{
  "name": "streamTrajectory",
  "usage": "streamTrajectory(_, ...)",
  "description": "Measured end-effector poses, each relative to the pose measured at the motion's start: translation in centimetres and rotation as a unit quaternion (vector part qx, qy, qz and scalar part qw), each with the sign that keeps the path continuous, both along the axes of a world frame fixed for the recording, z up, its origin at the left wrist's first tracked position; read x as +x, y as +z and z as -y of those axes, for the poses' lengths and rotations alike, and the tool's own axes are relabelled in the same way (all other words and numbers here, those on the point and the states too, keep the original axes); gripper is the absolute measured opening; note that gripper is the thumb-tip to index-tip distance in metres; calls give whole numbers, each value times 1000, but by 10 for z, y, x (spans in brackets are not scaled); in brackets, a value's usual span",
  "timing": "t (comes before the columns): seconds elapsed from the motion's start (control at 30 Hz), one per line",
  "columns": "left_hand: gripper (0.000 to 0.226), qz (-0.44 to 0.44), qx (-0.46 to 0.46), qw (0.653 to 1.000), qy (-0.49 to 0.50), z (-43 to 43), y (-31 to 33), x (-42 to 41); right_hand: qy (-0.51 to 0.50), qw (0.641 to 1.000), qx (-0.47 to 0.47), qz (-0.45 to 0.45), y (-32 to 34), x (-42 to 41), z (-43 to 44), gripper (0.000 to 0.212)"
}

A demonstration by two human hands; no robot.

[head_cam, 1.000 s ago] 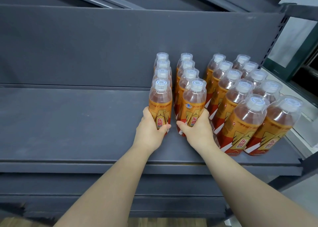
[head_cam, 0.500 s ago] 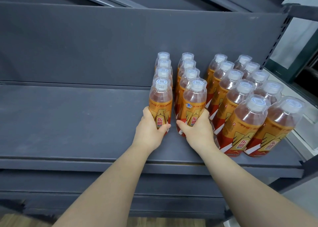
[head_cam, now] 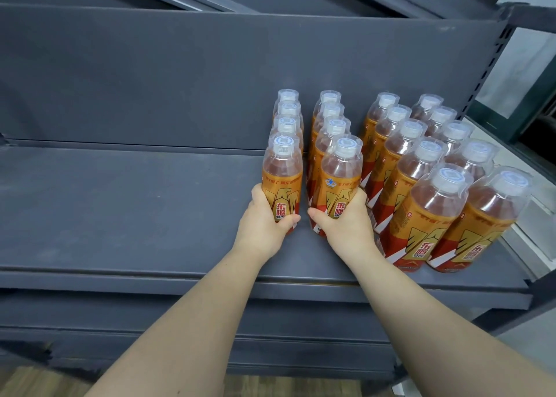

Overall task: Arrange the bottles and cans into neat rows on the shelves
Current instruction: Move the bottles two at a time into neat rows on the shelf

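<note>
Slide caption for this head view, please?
Left hand grips left bottle, right hand right bottle, upright on the shelf.

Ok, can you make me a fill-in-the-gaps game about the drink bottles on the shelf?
The bottles stand in ___ rows on the grey shelf.
The left hand grips the front bottle of the row farthest ___.
The right hand grips the neighbouring bottle, in the ___ row from the left.
Every bottle cap is ___.
Missing words: four, left, second, white.
</note>
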State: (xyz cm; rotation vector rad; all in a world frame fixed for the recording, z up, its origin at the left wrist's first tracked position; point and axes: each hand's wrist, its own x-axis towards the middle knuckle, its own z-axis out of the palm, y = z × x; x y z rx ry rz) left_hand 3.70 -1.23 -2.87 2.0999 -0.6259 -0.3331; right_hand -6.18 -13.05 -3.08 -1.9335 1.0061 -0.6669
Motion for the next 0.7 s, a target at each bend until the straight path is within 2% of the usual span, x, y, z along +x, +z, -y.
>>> streamTrajectory(0.17, 96, -3, -14, 1000, 9, -5, 1, -4, 12, 999, 32, 3, 1, -10, -2, 111)
streamTrajectory(0.27, 98, 1, -11, 1000, 19, -11, 0, -10, 12, 999, 48, 2, 1, -22, -7, 112)
streamTrajectory(0.37, 94, 16, -2, 1000, 26, -16, 1, -17, 3, 999, 35, 1, 3, -36, -17, 93)
streamTrajectory(0.47, 91, 30, 16, 999, 35, -22, 4, -27, -25, 999, -44, 4, 4, -47, -32, 48)
streamTrajectory(0.57, 81, 85, 50, 994, 45, -35, 5, -32, 34, 991, -129, -20, 2, -51, -47, 19)
streamTrajectory(0.63, 77, 115, 78, 989, 43, -47, 5, -33, 116, 979, -159, -46, 4, -48, -57, 21)
streamTrajectory(0.7, 73, 140, 97, 984, 44, -64, 4, -30, 195, 960, -183, -78, 6, -40, -68, 36)
